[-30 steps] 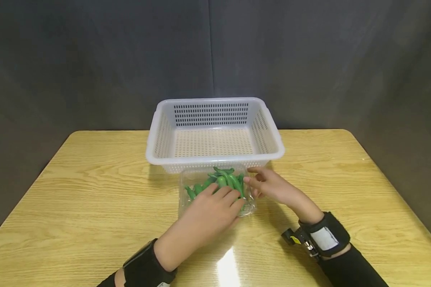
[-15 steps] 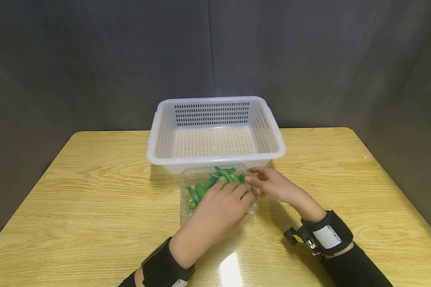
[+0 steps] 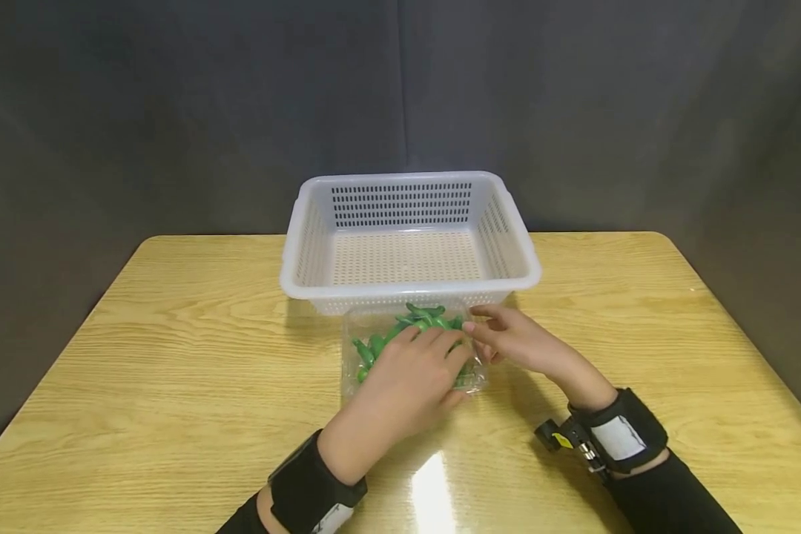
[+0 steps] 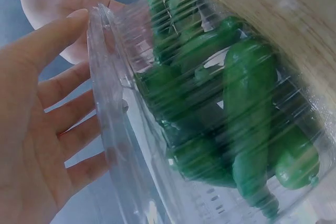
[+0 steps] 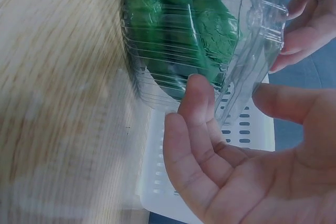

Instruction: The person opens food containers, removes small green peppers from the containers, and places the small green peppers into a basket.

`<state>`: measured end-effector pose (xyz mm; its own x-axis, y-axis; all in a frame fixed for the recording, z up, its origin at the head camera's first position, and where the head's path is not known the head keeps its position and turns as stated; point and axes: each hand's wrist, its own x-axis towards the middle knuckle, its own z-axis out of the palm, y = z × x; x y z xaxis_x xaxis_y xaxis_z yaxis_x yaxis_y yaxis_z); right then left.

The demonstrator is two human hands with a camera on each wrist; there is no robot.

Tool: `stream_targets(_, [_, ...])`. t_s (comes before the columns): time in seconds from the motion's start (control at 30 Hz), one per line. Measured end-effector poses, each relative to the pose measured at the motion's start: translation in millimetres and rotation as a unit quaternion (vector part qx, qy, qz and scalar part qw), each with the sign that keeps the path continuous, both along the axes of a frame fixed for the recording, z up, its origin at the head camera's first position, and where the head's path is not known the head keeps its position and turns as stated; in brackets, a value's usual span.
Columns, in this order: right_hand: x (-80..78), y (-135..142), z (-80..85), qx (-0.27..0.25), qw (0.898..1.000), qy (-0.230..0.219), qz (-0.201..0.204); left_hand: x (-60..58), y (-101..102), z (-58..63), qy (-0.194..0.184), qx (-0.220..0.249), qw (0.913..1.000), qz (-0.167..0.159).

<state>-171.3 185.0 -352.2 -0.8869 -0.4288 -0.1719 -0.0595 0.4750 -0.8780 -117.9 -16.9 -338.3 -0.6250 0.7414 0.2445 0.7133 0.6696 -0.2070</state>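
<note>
A clear plastic clamshell box [image 3: 352,334] lies in front of the basket, filled with several green pepper-like vegetables [image 4: 249,108], some long, some rounded. Its lid is down over them. My left hand [image 3: 407,378] reaches across the top; in the left wrist view its thumb tip meets the rim and its fairly straight fingers lie against the lid. At the box's right side is my right hand [image 3: 523,341]. The right wrist view shows its thumb [image 5: 283,103] at the lid's flange and loosely bent fingertips [image 5: 195,90] at the ribbed side wall.
A white perforated plastic basket [image 3: 407,287] stands right behind the box, with nothing in it. Both sit on a light wood table [image 3: 193,348]. Dark grey curtain [image 3: 240,111] hangs behind. Each wrist wears a black strap [image 3: 630,430].
My left hand has shifted right and slightly away over the lid. The right hand keeps its place by the box. The whole scene has drifted a little in the head view.
</note>
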Motion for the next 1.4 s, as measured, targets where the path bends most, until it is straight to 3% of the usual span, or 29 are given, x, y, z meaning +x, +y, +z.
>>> stream_targets(0.27, [-0.3,0.7,-0.8,0.01,1.0,-0.001,-0.002,2.4,6.0,-0.6,-0.02,0.017,0.9996,0.003])
stream_targets(0.63, [-0.8,4.3,3.2,0.022,1.0,-0.011,0.003,1.3,14.3,-3.8,0.012,0.022,0.9997,-0.001])
stream_targets(0.83, [-0.2,6.4,6.1,0.039,0.999,-0.009,0.002,-1.7,18.7,-5.5,0.026,0.015,0.9994,0.013])
stream_targets(1.07, [-2.8,7.5,3.3,0.041,0.999,-0.006,0.0,-3.2,25.5,-6.6,0.002,0.009,0.9994,0.033])
stream_targets(1.4, [-1.2,5.0,2.9,0.033,0.999,0.001,0.0,-4.1,26.6,-5.8,0.0,0.02,0.9995,0.026])
